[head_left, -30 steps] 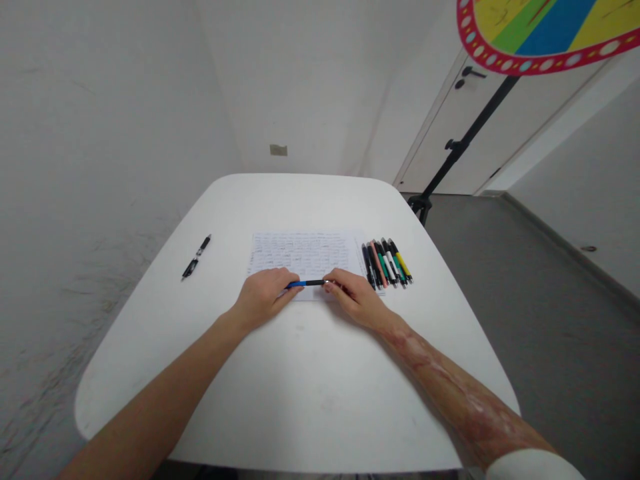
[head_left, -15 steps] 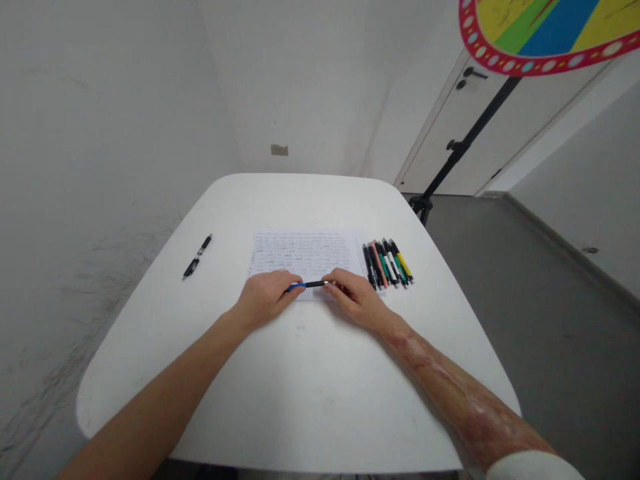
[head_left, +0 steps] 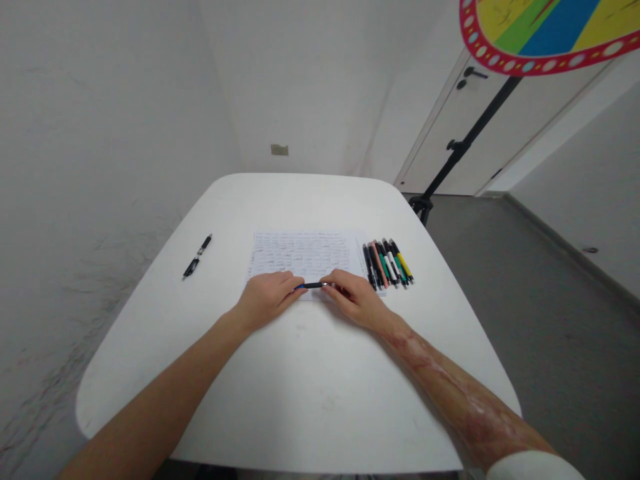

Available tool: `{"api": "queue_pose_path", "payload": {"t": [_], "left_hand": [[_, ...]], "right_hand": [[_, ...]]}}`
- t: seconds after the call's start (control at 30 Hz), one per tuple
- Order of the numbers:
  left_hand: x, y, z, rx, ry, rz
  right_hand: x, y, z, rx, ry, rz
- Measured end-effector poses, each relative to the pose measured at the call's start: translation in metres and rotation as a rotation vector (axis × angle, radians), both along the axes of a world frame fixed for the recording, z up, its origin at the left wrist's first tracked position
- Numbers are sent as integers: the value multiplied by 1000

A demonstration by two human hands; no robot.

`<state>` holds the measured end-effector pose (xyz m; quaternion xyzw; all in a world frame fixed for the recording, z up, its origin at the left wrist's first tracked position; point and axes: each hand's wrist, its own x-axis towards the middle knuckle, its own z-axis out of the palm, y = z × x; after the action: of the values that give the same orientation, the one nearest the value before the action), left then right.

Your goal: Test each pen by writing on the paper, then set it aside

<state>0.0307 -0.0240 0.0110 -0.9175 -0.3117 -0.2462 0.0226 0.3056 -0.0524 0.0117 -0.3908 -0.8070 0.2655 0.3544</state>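
Between my two hands a blue pen with a black grip lies crosswise, above the lower edge of a sheet of paper covered in handwriting. My left hand pinches its blue end, which the fingers mostly cover. At the other end, near the silver tip, my right hand grips it between thumb and fingers. Just right of the paper, several pens in black, pink, green, white and yellow lie side by side, close to my right hand.
A lone black pen rests toward the left edge of the white table. Beyond the table's right side stands a black tripod pole carrying a colourful wheel. Walls rise at the left and back; a door is behind the pole.
My left hand has slid slightly right along the pen, so less of its blue end shows. The right hand has barely moved.
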Motion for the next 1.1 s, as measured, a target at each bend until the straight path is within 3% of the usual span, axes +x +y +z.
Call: {"api": "queue_pose_path", "payload": {"t": [0.23,0.67,1.1], "left_hand": [[1,0,-2,-43,-40,18],[2,-1,2,23,17,-24],[2,-1,3,35,-25,-8]], "right_hand": [[0,0,-1,9,-4,2],[-1,0,1,20,7,17],[-2,-1,-2,67,75,-54]]}}
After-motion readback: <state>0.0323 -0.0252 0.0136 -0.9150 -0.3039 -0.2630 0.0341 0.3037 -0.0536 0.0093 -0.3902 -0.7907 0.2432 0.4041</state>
